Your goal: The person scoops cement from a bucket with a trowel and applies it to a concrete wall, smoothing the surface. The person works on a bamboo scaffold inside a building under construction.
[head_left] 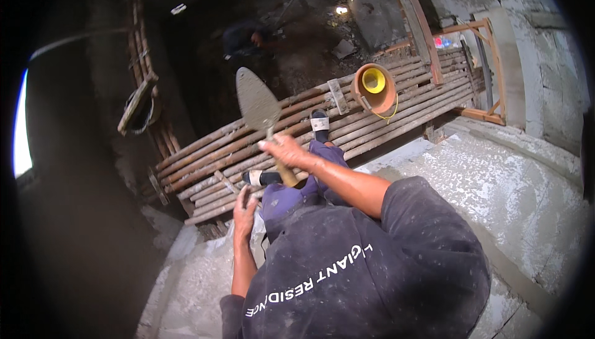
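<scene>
My right hand (pixel 290 152) is wrapped round the wooden handle of a pointed trowel (pixel 257 100). The trowel's broad grey blade points up and away from me, over the pole platform, and looks coated with mortar. Lower and to the left, my left hand (pixel 245 212) is raised beside my thigh, holding nothing, its fingers apart. An orange-brown bucket (pixel 357 94) stands on the poles to the right of my hands. Inside it sits a smaller yellow container (pixel 373 81), and a thin yellow handle hangs over the bucket's near side.
I stand on a platform of lashed poles (pixel 409 98), high above a dark floor. Below, another person (pixel 245 38) is dimly visible. Upright poles (pixel 141 54) rise at left, and a slanting timber (pixel 418 26) at right. Grey walls flank me; a wooden frame (pixel 493 66) stands at right.
</scene>
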### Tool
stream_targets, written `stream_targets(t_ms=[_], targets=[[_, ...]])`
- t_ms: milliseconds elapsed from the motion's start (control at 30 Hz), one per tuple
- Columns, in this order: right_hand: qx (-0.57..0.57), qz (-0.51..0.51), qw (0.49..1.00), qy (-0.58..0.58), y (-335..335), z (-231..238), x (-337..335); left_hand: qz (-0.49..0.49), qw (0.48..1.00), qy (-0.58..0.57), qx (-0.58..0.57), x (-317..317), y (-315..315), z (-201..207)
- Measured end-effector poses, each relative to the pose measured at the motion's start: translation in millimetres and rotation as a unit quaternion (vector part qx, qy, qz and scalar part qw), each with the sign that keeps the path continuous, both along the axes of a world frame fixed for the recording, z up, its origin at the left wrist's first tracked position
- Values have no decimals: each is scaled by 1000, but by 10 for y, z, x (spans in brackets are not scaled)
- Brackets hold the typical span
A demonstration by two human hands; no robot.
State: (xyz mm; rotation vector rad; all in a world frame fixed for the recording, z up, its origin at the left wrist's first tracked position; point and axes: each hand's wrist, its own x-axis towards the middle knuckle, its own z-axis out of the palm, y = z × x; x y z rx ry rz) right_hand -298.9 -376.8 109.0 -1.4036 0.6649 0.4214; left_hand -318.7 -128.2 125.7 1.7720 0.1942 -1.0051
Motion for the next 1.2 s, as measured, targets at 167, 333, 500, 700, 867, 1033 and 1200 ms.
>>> stream_targets(t_ms=[167,333,500,700,867,1033,1200], targets=[[47,-9,997,-59,-383,-302,-103,55,964,152,-212,125,-1604,-156],[-64,-133,988,-52,-1623,-1005,-771,-25,992,123,-17,95,-2038,-285],[-243,-338,832,366,-2993,-2834,-2497,-126,968,49,211,-9,-1554,-862],[-228,-401,736,496,-3627,-3998,-3196,-198,875,98,431,-276,-179,-1069],[-56,-641,675,360,-3898,-4199,-3142,-176,833,182,491,-415,-177,-963],[-80,-728,667,136,-3944,-3776,-2976,-221,848,131,463,-568,-102,-933],[-120,-670,705,200,-4154,-3331,-2216,-201,838,139,487,-605,-120,-753]])
